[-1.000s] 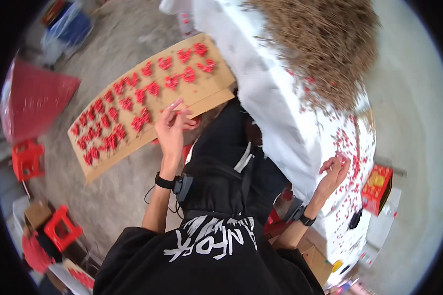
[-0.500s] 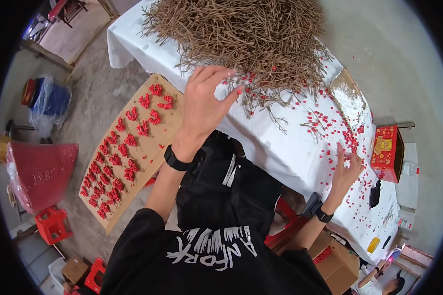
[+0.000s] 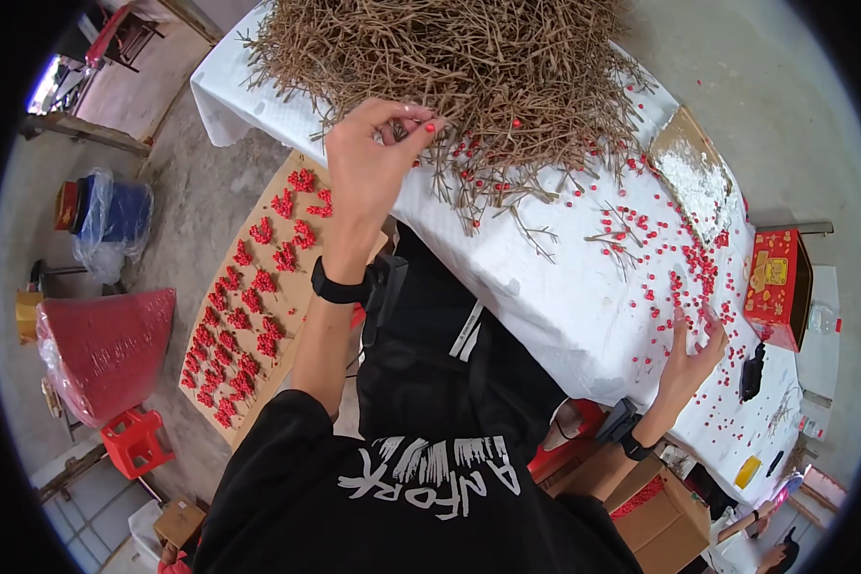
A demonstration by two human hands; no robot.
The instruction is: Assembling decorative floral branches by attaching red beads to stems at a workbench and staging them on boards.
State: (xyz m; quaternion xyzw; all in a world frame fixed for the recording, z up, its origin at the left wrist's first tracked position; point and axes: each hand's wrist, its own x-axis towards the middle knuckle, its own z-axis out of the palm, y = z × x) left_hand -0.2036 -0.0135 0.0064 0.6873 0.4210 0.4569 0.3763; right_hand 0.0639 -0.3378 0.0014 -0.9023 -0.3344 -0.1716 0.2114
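My left hand (image 3: 368, 158) is at the near edge of a big pile of brown twigs (image 3: 450, 67), its thumb and fingers closed together on what looks like a twig. A small red dot, seemingly a berry, shows at the thumb tip. Over on the right, my right hand (image 3: 689, 368) reaches in among loose red berries (image 3: 694, 273) scattered on the white-covered table (image 3: 526, 297). Its thumb and finger are spread apart, and nothing shows clearly between them.
Left of me, a cardboard sheet (image 3: 306, 277) carries rows of red berry clusters (image 3: 249, 301). White powder (image 3: 694, 187) lies on a board at the table's right edge, near a red box (image 3: 775, 287). A cardboard box (image 3: 665, 521) and a red stool (image 3: 136, 442) stand lower down. Another person appears at lower right.
My left hand has moved up and left along the twigs, and its fingers have closed together. The right hand stays among the berries, fingers still apart. The whole view has shifted slightly.
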